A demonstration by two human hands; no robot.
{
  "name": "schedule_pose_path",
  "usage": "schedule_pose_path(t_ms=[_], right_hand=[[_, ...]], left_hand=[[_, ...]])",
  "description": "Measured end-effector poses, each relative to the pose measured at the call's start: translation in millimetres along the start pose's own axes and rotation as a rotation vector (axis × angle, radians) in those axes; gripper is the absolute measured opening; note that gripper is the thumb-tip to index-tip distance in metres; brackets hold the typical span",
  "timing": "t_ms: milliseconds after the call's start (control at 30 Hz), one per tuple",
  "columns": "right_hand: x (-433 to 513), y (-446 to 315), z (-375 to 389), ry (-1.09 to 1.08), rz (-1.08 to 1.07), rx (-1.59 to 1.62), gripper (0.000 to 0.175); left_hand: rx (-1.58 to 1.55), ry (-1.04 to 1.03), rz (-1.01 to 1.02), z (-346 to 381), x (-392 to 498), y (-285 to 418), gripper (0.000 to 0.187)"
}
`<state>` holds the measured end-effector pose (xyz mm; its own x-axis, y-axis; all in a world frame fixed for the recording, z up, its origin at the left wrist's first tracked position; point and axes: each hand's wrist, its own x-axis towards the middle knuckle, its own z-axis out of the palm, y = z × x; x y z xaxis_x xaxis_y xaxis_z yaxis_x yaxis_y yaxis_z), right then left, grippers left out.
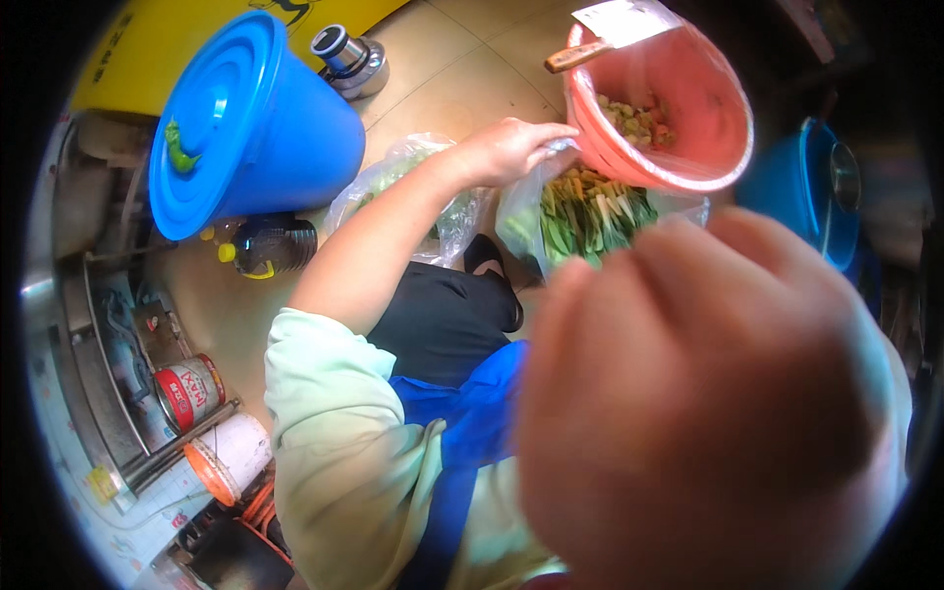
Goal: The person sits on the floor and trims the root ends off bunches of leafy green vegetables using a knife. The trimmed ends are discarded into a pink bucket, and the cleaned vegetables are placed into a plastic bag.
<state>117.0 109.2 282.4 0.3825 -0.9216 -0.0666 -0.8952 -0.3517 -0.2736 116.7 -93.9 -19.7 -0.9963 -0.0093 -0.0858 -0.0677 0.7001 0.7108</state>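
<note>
My left hand [509, 153] is stretched out over the floor, its fingers pinched on the edge of a clear plastic bag [516, 221]. Inside this bag lie bunched leafy greens [594, 210] with pale stalks, leaning towards a pink plastic bucket [664, 96]. Large and blurred, my right hand [700, 383] is raised close to the camera with its fingers curled. It covers the lower right of the view, and whether it holds anything is hidden. Beneath my left forearm is a second clear plastic bag [461, 221] with green vegetables.
Chopped vegetable pieces [638, 122] lie in the pink bucket; a wooden-handled cleaver [627, 26] rests across its rim. A lidded blue bucket [302, 140] bears a green pepper [177, 147]. Nearby are a steel vessel [361, 70], an oil bottle [273, 247] and a blue basin [800, 192].
</note>
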Motion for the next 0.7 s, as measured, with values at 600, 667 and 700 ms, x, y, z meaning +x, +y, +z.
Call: schedule_pose_path(t_ms=[600, 667, 700], right_hand=[[-104, 196, 214, -0.569, 0.952, 0.536, 0.041], [-103, 204, 224, -0.545, 0.977, 0.544, 0.037], [-103, 207, 229, -0.574, 0.992, 0.549, 0.036]], left_hand=[[-0.187, 0.115, -0.622, 25, -149, -215, 0.056], [-0.212, 0.374, -0.368, 8, -128, -237, 0.04], [-0.319, 0.277, -0.459, 0, -124, -248, 0.036]])
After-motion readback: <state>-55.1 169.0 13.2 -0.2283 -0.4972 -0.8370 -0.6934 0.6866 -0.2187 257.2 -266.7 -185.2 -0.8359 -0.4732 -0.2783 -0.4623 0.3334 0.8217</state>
